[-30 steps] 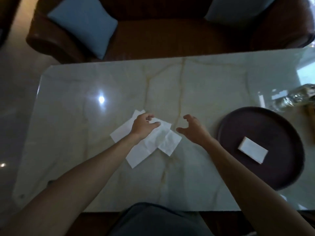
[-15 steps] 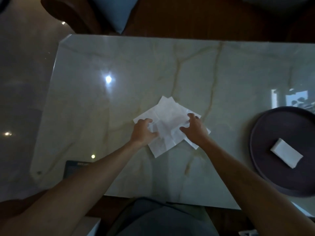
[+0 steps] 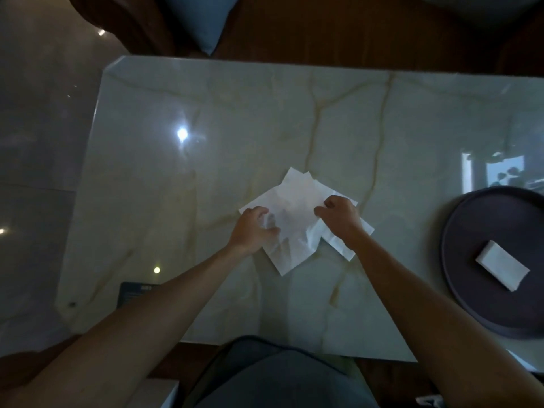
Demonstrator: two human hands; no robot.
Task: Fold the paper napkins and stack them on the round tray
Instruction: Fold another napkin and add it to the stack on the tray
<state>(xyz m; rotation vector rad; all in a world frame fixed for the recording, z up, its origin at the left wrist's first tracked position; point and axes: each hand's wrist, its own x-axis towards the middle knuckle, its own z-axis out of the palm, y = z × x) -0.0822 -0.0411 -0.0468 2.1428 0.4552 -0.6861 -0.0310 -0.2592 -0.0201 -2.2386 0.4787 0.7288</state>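
Head view, left hand [image 3: 253, 228] and right hand [image 3: 340, 216] pinching loose napkins [image 3: 294, 219] lying between them

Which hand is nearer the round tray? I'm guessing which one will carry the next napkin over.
Right. The right hand rests on the unfolded napkins mid-table, on their side towards the round tray; the left hand grips the napkins' far side, farther away.
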